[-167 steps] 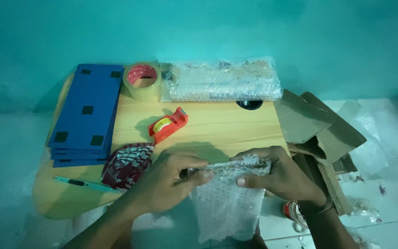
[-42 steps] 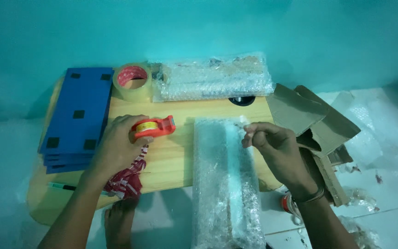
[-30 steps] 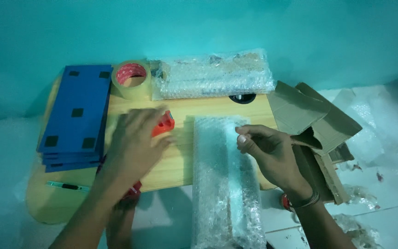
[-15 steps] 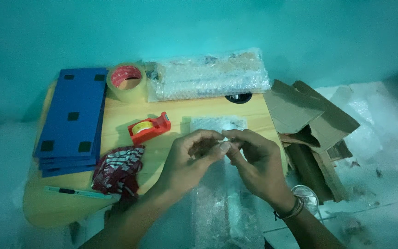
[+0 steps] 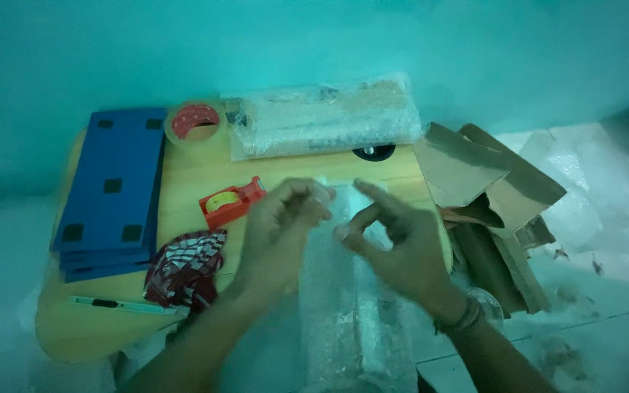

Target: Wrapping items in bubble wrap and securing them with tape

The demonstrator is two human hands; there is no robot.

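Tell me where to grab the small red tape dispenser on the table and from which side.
Take the red tape dispenser across its narrow body, fingers on its two long sides, coming from above. It lies flat and slanted on the wooden table, with bare wood around it; the left hand sits just to its right.

teal wall (image 5: 314,36), wooden table (image 5: 183,167), pale floor (image 5: 606,276)

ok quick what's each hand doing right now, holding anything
Left hand: fingers curled at the top of the bubble-wrapped bundle; grip blurred, cannot be told.
Right hand: fingers pinched over the same bundle; whether it holds anything cannot be told.
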